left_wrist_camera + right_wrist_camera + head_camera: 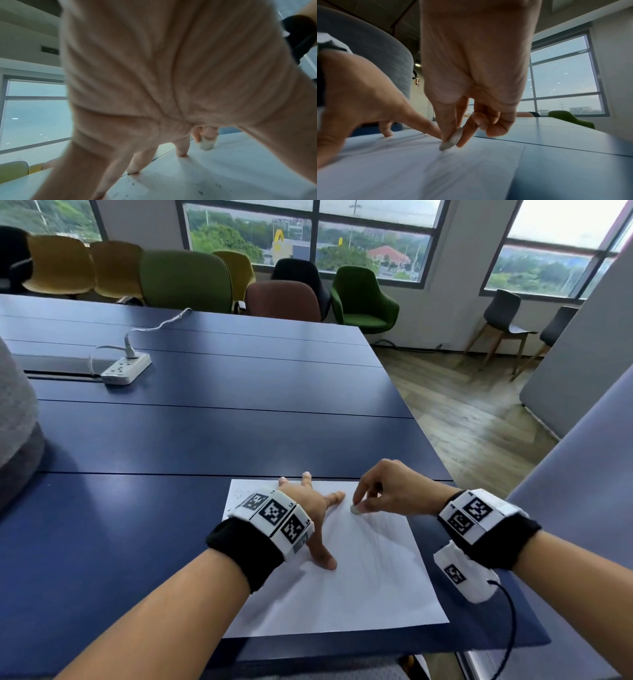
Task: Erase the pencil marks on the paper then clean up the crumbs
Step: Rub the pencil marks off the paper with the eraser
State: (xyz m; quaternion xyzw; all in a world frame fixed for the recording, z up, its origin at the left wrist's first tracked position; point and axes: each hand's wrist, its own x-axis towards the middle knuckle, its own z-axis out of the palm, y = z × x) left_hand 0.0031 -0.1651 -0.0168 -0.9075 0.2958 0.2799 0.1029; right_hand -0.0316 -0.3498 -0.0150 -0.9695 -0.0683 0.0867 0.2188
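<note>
A white sheet of paper lies on the blue table near its front right corner, with faint pencil lines on its right half. My left hand presses down on the sheet with spread, straight fingers. My right hand pinches a small grey-white eraser between thumb and forefinger, its tip touching the paper near the top edge. The eraser sits just beside my left forefinger. Dark eraser crumbs dot the paper's top left area.
A white power strip with a plugged cable lies far back left on the table. A grey-clad person sits at the left edge. Chairs line the windows beyond. The table's right edge runs close to the paper.
</note>
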